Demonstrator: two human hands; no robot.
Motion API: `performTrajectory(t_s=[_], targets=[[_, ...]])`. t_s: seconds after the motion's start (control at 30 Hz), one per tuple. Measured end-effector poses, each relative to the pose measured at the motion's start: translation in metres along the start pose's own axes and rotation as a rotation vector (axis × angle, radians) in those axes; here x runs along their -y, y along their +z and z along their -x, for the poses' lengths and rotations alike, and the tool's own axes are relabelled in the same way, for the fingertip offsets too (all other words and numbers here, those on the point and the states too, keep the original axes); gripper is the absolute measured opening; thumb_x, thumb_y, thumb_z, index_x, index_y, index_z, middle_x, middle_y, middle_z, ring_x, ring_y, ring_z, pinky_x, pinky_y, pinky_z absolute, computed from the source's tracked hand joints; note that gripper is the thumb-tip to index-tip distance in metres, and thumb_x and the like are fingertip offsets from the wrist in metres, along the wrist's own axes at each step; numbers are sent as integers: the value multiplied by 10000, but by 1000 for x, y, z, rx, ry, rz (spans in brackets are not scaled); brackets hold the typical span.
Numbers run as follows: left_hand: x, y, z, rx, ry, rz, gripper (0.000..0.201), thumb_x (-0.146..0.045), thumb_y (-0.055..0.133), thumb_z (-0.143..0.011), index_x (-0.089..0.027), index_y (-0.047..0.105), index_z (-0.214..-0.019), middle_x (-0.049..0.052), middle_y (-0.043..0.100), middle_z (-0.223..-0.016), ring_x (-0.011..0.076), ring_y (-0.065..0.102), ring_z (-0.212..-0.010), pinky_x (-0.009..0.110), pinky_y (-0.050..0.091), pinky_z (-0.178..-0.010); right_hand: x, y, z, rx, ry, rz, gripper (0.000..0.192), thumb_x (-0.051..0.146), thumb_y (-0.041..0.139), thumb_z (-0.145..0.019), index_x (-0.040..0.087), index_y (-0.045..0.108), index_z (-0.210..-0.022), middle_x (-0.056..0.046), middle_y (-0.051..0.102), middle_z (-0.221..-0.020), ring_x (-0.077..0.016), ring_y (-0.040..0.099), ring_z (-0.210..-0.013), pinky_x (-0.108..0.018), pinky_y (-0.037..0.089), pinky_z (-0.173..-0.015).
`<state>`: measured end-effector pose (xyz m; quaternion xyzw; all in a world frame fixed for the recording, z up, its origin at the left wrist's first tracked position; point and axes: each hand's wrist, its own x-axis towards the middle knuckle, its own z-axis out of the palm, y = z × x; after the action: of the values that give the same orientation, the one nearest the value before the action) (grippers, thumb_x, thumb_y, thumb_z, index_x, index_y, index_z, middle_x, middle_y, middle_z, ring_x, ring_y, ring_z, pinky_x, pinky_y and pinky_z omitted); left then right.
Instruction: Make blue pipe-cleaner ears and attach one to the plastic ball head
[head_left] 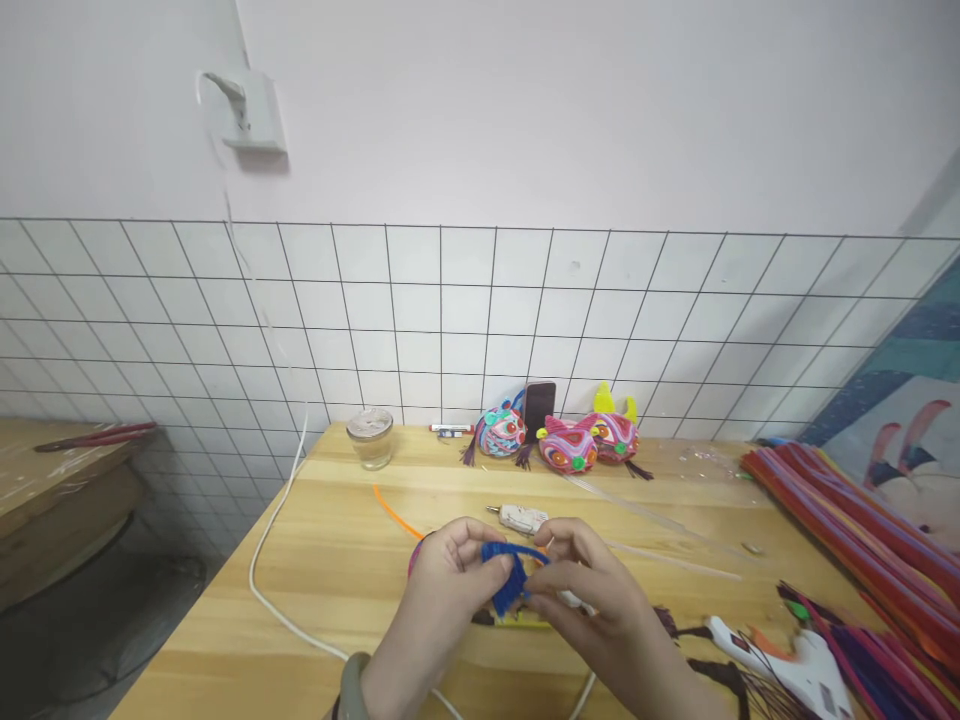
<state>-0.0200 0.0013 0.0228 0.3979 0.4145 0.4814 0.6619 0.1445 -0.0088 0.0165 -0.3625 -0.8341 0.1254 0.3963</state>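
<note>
Left hand [452,573] pinching blue strip [510,592], right hand [592,583] facing it — both curled

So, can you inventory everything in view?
fuzzy piece: 1, blue, centre
figures: 3, multicoloured, table back
phone: 1, dark, among figures
jar: 1, clear, back left
marker: 1, white, back
strip: 1, orange, left
tool: 1, white, centre
yellow item: 1, partly hidden, centre
glue gun: 1, white, front right
sticks: at least 2, clear, right
fuzzy strips: uncountable, reddish, right
cable: count unclear, white, left
long tool: 1, reddish, far left
socket: 1, white, upper left
poster: 1, bluish, right
tables: 2, wooden, centre, left
wristband: 1, grey, left wrist
left hand, right hand: 2, bare, holding fuzzy piece
</note>
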Motion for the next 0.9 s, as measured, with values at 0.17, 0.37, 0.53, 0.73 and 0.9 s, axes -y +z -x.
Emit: performTrajectory(t_s=[0.17, 0.37, 0.53, 0.73, 0.9], targets=[[-1, 0, -1, 7, 41, -14, 292, -262, 746, -551, -129, 547, -718, 30, 674, -615, 107, 576, -514, 219, 457, -506, 0, 3, -1, 40, 105, -81, 138, 110, 517, -787, 218, 601, -772, -56, 463, -985, -132, 543, -749, -247, 455, -673], [2, 1, -1, 19, 69, -25, 257, -241, 729, -569, -130, 548, -714, 8, 659, -583, 91, 555, -469, 203, 439, -466, -1, 5, -1, 56, 143, -90, 120, 147, 492, -815, 221, 571, -764, -52, 500, -940, -163, 534, -860, -256, 435, -726], [-1, 5, 3, 23, 78, 13, 248, -230, 733, -563, -139, 543, -695, -11, 645, -566, 82, 550, -480, 196, 440, -484, 2, 9, -1, -21, 253, -162, 116, 154, 547, -775, 202, 504, -678, -30, 543, -802, -159, 536, -793, -238, 424, -680], [-1, 6, 3, 32, 80, 25, 274, -253, 740, -560, -148, 530, -700, -17, 638, -553, 86, 551, -472, 207, 441, -489, 2, 15, 0, -69, 459, -361, 71, 193, 577, -751, 204, 508, -741, 6, 540, -735, -123, 491, -610, -237, 411, -588], [0, 5, 3, 32, 74, 20, 272, -257, 743, -564, -141, 539, -701, -2, 653, -584, 83, 552, -498, 203, 440, -501, 0, 17, -1, -89, 562, -644, 145, 225, 619, -738, 211, 483, -789, 20, 540, -731, -125, 499, -650, -238, 411, -591]])
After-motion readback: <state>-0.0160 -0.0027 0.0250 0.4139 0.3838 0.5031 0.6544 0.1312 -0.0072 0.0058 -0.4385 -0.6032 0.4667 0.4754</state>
